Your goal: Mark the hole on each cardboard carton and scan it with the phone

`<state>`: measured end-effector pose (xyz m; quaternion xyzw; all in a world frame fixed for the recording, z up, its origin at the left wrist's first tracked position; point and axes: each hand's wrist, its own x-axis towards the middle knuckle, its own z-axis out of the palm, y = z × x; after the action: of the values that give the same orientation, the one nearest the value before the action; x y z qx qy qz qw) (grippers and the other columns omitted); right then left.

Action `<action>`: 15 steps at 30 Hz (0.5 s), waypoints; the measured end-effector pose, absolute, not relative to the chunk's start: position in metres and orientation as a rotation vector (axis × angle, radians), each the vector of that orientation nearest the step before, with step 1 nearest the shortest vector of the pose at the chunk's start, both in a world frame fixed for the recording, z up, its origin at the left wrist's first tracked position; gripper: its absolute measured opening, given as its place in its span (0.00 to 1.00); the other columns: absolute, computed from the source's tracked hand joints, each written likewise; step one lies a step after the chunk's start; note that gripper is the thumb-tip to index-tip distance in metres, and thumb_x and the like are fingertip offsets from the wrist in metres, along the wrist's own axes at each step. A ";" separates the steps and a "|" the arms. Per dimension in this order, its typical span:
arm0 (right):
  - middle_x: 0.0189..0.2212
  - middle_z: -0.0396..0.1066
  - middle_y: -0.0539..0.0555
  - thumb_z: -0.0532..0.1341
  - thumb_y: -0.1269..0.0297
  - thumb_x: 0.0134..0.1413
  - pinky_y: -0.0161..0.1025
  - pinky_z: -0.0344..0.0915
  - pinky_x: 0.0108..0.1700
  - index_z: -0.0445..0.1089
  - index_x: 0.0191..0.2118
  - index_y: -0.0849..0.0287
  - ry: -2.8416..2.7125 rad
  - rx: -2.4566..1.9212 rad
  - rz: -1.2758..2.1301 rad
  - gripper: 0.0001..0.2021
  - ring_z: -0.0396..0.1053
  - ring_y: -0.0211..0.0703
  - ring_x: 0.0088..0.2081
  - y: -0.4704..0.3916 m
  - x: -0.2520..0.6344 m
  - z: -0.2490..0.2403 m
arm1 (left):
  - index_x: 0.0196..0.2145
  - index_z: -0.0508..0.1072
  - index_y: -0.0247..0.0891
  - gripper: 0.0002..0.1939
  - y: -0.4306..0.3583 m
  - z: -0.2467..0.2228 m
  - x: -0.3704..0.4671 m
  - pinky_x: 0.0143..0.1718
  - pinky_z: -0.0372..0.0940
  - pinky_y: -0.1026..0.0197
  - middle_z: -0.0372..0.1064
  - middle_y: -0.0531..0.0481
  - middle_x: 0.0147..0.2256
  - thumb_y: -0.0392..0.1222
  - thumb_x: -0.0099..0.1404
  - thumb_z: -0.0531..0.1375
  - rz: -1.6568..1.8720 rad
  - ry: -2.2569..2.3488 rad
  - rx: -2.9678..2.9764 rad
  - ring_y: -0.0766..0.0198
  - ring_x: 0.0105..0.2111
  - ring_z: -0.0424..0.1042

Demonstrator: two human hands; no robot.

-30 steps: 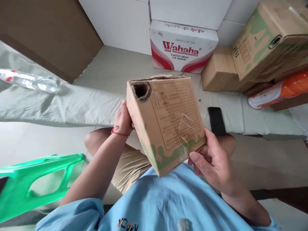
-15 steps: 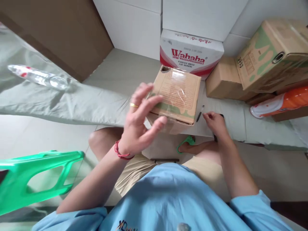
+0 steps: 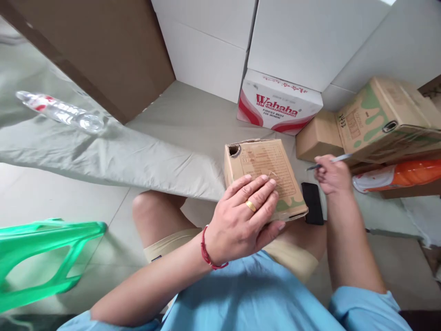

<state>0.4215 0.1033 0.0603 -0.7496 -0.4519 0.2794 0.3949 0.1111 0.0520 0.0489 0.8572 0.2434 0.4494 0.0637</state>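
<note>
A long counter (image 3: 200,115) draped in pale grey-green cloth crosses the room, wrinkled along its front edge, with light tiled floor (image 3: 106,197) below and smooth white panels (image 3: 292,41) behind. The small carton (image 3: 251,158) sits at the counter's near edge, in front of the seated person: a brown corrugated box with a printed panel, green splashes, shiny tape and a ragged, dark-rimmed hole at one corner. The left hand (image 3: 243,218) rests flat across its top, fingers extended, its grip not closed around anything. The right hand (image 3: 332,177), raised to the carton's right, has its grip clamped on a slim pen (image 3: 340,157). Just beside the carton lies a flat black phone (image 3: 312,202). Farther back stands a glossy white-and-red Wahaha carton (image 3: 279,105); rightward are a plain brown box (image 3: 319,135), a larger green-patterned box (image 3: 368,115) and a smooth orange-and-white container (image 3: 409,177). Leftward, a clear plastic bottle (image 3: 62,110) lies on rumpled cloth near a big dark-brown panel (image 3: 93,50); a glossy green plastic stool (image 3: 44,231) stands below.
</note>
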 end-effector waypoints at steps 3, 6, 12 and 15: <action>0.17 0.53 0.40 0.74 0.51 0.50 0.36 0.39 0.18 0.58 0.27 0.50 -1.054 -1.412 0.866 0.23 0.43 0.29 0.15 0.101 0.401 0.116 | 0.58 0.78 0.34 0.20 0.054 0.050 0.115 0.73 0.65 0.46 0.81 0.38 0.59 0.49 0.76 0.64 1.352 0.809 2.592 0.48 0.63 0.79; 0.26 0.75 0.47 0.75 0.55 0.55 0.33 0.47 0.17 0.75 0.37 0.54 -1.150 -1.244 1.055 0.12 0.58 0.29 0.17 0.106 0.353 0.147 | 0.56 0.79 0.30 0.22 0.053 0.057 0.114 0.71 0.68 0.44 0.80 0.36 0.60 0.53 0.78 0.62 1.282 0.823 2.657 0.45 0.62 0.80; 0.29 0.78 0.48 0.74 0.62 0.56 0.30 0.60 0.24 0.76 0.39 0.57 -1.579 -1.250 1.265 0.09 0.66 0.31 0.24 0.143 0.270 0.142 | 0.56 0.79 0.31 0.25 0.048 0.058 0.113 0.70 0.69 0.42 0.79 0.36 0.62 0.57 0.79 0.61 1.244 0.846 2.711 0.45 0.64 0.77; 0.26 0.74 0.47 0.70 0.65 0.58 0.31 0.63 0.28 0.73 0.35 0.56 -1.644 -1.248 1.161 0.06 0.68 0.33 0.27 0.150 0.260 0.133 | 0.57 0.79 0.30 0.24 0.045 0.053 0.115 0.72 0.67 0.42 0.79 0.36 0.62 0.56 0.79 0.61 1.268 0.871 2.667 0.46 0.65 0.76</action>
<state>0.2596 0.1503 0.1330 -0.4880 -0.6429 0.4541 0.3772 0.1147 0.0453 0.0528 0.8658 0.2828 0.4116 0.0313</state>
